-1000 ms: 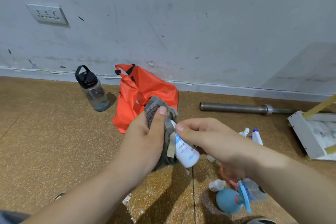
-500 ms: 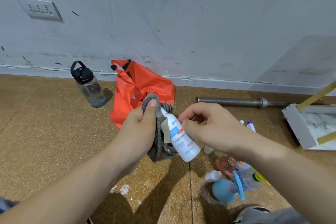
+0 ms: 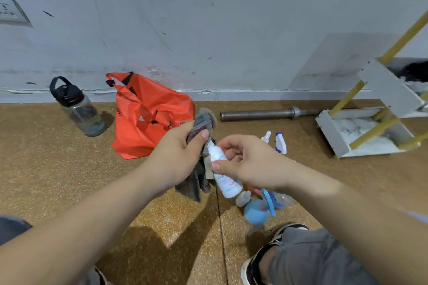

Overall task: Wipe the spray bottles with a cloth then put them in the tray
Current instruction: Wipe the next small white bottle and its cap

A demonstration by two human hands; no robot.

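Note:
My left hand [image 3: 178,157] grips a grey cloth [image 3: 199,143] wrapped over the top of a small white spray bottle [image 3: 225,179] with a blue and red label. My right hand [image 3: 250,164] holds the bottle's middle between thumb and fingers, base tilted down and to the right. On the floor under my right wrist lie a blue round spray bottle [image 3: 256,213], a clear one [image 3: 283,199] and a small white one [image 3: 243,198]. Two more spray bottles [image 3: 280,143] lie beyond my right hand. A white tray [image 3: 333,132] with yellow rods sits at the right.
An orange bag [image 3: 148,113] leans on the wall beside a dark-capped water bottle [image 3: 78,107]. A steel bar [image 3: 261,114] lies along the skirting. My shoe and knee [image 3: 289,254] are at the bottom right. The floor is brown cork.
My right hand went from pinching the bottle's top to holding its middle, while the cloth in my left hand slid up over the top. The view shifted right, showing more of the tray.

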